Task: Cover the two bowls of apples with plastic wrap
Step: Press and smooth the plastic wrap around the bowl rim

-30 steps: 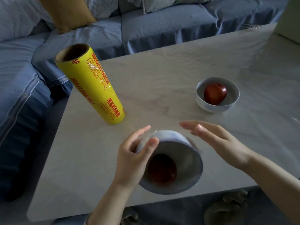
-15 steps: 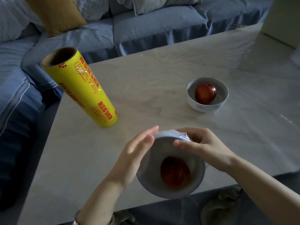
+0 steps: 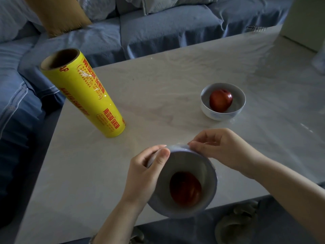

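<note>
A pale bowl (image 3: 207, 166) tilted towards me holds a red apple (image 3: 185, 188) under a film of plastic wrap. My left hand (image 3: 144, 171) grips the bowl's left wall, thumb at the rim. My right hand (image 3: 223, 148) pinches the wrap at the bowl's far rim with curled fingers. A second white bowl (image 3: 219, 114) with a red apple (image 3: 220, 100) stands on the table further back, to the right; clear film seems to lie at its base. The yellow roll of plastic wrap (image 3: 88, 95) stands upright at the left.
The pale marble table (image 3: 158, 95) has its near edge just under the held bowl. A blue sofa (image 3: 158, 29) with a mustard cushion (image 3: 59, 14) runs behind and to the left. Slippers (image 3: 233, 224) lie on the floor below the table edge.
My right hand came from hovering open beside the bowl onto its far rim and now pinches the wrap there. My left hand's fingers curled round the bowl's left side.
</note>
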{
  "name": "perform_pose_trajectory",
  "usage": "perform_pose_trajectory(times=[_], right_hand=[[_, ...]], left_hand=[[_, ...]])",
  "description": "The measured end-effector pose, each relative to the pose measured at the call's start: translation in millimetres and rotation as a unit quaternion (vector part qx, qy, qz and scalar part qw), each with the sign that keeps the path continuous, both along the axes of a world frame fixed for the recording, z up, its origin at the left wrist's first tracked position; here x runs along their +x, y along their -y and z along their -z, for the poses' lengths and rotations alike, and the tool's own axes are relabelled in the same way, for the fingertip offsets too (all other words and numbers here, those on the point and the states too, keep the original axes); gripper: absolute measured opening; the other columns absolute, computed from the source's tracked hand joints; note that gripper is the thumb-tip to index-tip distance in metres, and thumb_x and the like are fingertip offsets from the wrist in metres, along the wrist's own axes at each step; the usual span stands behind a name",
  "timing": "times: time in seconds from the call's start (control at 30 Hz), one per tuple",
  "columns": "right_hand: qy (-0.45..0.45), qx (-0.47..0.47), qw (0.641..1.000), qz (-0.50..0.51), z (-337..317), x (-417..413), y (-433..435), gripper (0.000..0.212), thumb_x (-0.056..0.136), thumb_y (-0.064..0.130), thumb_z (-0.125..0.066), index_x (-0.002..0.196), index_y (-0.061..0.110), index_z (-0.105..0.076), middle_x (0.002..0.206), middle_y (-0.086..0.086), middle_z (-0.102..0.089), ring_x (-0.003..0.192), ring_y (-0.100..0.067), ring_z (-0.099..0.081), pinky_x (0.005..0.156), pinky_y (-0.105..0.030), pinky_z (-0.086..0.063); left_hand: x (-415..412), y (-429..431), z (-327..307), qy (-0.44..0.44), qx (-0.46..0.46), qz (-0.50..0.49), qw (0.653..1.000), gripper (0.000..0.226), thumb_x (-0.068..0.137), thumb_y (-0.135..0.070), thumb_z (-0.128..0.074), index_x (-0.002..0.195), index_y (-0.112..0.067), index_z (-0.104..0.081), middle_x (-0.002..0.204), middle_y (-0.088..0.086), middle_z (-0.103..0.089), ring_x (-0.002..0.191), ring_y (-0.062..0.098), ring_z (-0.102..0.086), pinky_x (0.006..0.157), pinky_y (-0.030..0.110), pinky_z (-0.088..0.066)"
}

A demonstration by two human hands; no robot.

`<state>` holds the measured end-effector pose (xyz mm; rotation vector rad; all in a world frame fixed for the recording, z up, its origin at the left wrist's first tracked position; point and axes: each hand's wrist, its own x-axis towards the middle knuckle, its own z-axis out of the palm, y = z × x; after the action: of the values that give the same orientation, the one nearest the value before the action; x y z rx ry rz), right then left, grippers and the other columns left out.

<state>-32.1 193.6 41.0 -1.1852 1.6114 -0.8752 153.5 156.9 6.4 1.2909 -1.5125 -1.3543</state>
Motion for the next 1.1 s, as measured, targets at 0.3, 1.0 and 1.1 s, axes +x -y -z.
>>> perform_pose_trajectory(times=[0.3, 1.0, 1.1], right_hand=[[0.125, 0.067, 0.989, 0.031, -9.8, -2.8, 16.9, 0.028, 0.092, 0.022, -0.05, 0.069, 0.009, -0.059, 0.065, -0.003, -0.058, 0.053, -0.004, -0.053, 0.061, -0.021, -0.046], [0.107, 0.204, 0.956, -0.181, -16.3, -22.8, 25.6, 0.028, 0.055, 0.034, -0.066, 0.076, 0.016, -0.072, 0.049, 0.007, -0.054, 0.042, -0.003, -0.044, 0.046, -0.012, -0.042], [0.092, 0.225, 0.943, -0.227, -18.7, -26.5, 24.4, 0.012, 0.058, 0.029, -0.067, 0.063, 0.019, -0.073, 0.051, 0.006, -0.056, 0.045, -0.003, -0.046, 0.048, -0.012, -0.044]], left_hand=[[5.7, 2.6, -7.3, 0.014, -0.047, 0.014, 0.999, 0.037, 0.056, -0.06, -0.058, 0.081, -0.034, -0.067, 0.084, -0.031, -0.069, 0.085, -0.009, -0.063, 0.069, 0.003, -0.044], [18.8, 3.0, -3.0, -0.018, -0.064, 0.047, 0.997, 0.034, 0.062, -0.052, -0.058, 0.086, -0.03, -0.069, 0.089, -0.025, -0.072, 0.089, -0.006, -0.065, 0.075, 0.006, -0.046], [17.8, 1.5, -3.4, -0.002, -0.05, 0.066, 0.997, 0.035, 0.061, -0.054, -0.058, 0.085, -0.032, -0.069, 0.09, -0.025, -0.071, 0.092, -0.004, -0.065, 0.074, 0.006, -0.045]])
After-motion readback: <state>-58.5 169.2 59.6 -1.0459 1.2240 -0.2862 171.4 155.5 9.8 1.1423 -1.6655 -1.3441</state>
